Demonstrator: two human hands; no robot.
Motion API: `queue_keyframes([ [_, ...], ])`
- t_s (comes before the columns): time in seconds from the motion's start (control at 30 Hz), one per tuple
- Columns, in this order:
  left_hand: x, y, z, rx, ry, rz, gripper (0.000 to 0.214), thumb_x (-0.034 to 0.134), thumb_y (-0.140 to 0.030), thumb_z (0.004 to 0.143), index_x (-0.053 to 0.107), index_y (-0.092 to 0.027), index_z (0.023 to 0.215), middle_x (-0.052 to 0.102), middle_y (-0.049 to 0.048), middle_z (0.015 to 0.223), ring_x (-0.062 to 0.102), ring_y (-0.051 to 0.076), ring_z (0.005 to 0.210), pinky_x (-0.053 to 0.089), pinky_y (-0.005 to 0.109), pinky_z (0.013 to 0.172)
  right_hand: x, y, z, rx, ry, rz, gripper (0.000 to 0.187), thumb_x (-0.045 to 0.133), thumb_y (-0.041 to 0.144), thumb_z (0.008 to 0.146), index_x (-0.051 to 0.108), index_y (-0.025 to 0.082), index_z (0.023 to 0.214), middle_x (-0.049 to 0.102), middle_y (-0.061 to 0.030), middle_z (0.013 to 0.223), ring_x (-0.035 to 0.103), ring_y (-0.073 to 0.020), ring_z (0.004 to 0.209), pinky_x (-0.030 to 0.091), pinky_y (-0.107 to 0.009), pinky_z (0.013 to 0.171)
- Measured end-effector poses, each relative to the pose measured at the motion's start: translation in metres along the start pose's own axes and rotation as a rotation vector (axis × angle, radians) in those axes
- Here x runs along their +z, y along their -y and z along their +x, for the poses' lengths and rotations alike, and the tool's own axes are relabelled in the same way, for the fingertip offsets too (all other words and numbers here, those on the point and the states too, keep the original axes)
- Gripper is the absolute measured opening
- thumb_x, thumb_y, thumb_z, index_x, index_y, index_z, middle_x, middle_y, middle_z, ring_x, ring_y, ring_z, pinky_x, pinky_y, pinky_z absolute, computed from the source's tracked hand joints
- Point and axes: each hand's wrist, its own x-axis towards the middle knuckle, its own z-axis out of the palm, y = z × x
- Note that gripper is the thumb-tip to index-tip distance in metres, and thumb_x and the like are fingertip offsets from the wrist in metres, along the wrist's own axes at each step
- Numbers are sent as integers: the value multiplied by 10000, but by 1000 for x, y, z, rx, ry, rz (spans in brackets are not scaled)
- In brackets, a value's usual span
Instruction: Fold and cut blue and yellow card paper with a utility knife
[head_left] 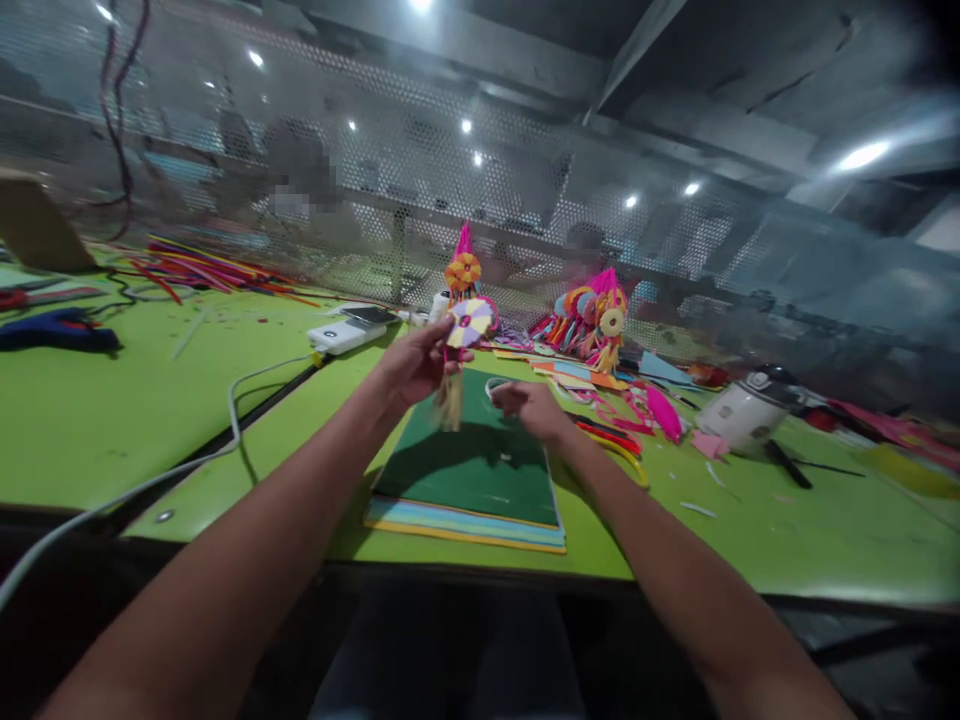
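My left hand (421,362) pinches a round paper rosette (471,322) with pale yellow and purple petals and a pink centre. A blurred beige tassel (450,403) dangles beneath it. To the right, the fingers of my right hand (531,408) are curled together, with a thin white loop (492,386) at their tips; its material is unclear. Both hands are above a stack of coloured sheets (465,480), dark green on top, with blue and yellow edges showing below. A small white scrap lies on the green sheet.
Scissors (637,468) with yellow handles lie right of the stack. Tasselled paper ornaments (589,315) stand behind. A white power bank (346,333) with a cable is at left, near a blue glue gun (60,330). A white pot-like container (750,408) stands right. Perforated mesh (420,170) rises behind.
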Motion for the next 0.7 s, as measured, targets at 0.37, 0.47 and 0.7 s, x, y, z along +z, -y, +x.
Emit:
queue_keyframes([
  [0.37,-7,10,9,-1,-51,64,171,463,-167,943,597,-63,966,704,103,726,711,175,609,466,137,370,-58,37,-150,-522,288,-923,234,473,165,926,680,182,817,681,-100,794,628,-207,772,501,-334,692],
  [0.47,-3,21,10,-60,-33,97,163,464,-125,927,584,-65,1018,713,113,802,727,198,673,531,166,443,-97,54,-174,-454,69,-1025,230,538,198,905,617,176,690,590,-34,608,531,-149,551,394,-290,538],
  [0.7,8,34,-2,3,234,252,220,615,-188,859,593,-148,1074,713,98,930,724,204,715,552,211,486,-60,63,-88,-118,-84,-425,342,532,486,902,730,212,856,719,-64,875,637,-224,819,471,-346,752],
])
